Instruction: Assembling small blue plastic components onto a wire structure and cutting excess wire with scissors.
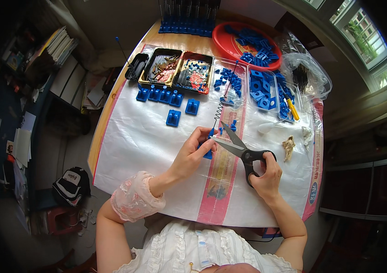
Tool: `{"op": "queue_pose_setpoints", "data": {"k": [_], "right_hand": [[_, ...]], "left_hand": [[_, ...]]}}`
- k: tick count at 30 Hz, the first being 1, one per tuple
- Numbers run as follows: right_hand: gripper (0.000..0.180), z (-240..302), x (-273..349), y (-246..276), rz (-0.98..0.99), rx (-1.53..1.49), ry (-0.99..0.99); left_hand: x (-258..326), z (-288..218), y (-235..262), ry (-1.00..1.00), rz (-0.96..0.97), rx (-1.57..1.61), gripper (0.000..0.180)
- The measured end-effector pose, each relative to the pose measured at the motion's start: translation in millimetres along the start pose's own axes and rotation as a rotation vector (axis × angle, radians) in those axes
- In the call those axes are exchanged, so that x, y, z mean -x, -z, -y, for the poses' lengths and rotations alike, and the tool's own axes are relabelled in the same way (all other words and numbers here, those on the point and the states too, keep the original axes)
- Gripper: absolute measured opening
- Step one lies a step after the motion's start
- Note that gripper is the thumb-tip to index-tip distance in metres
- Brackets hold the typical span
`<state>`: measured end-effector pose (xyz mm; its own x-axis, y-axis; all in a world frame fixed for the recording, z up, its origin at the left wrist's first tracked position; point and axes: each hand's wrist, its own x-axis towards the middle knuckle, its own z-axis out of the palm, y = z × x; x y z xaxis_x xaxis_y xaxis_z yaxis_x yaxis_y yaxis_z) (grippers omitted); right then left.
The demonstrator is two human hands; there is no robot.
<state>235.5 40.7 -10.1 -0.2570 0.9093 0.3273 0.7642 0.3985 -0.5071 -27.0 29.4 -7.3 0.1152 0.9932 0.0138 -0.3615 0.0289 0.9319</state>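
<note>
My left hand (pixel 189 154) is closed around a small blue plastic part (pixel 208 155), its fingers hiding much of it. A dark coiled wire (pixel 219 111) rises from the blue tip at my fingers and ends in a thin straight rod. The scissors (pixel 247 156) are in my right hand (pixel 267 178), with fingers through the black handles. Their blades stand apart, one near my left fingertips and the other beside the small blue pieces (pixel 233 126) on the sheet. Ahead of my left hand, separate blue blocks (pixel 173 118) lie on the white sheet.
Along the far side stand a black tray of brass-coloured pins (pixel 161 76), a tray of small hardware (pixel 193 84) and clear boxes of blue parts (pixel 263 102). Behind them is a red basin (pixel 218 41). A yellow-handled tool (pixel 292 109) and crumpled cloth (pixel 288 148) lie at right.
</note>
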Motion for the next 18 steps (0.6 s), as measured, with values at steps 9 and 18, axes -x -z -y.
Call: {"op": "queue_pose_setpoints", "data": {"k": [9, 18], "right_hand": [[0.046, 1.4, -0.4, 2.0, 0.022, -0.001, -0.02], [0.045, 2.1, -0.8, 2.0, 0.019, 0.011, 0.003]], "left_hand": [[0.1, 0.5, 0.5, -0.014, 0.001, -0.059, 0.025], [0.8, -2.4, -0.7, -0.012, -0.011, -0.085, 0.023]]}}
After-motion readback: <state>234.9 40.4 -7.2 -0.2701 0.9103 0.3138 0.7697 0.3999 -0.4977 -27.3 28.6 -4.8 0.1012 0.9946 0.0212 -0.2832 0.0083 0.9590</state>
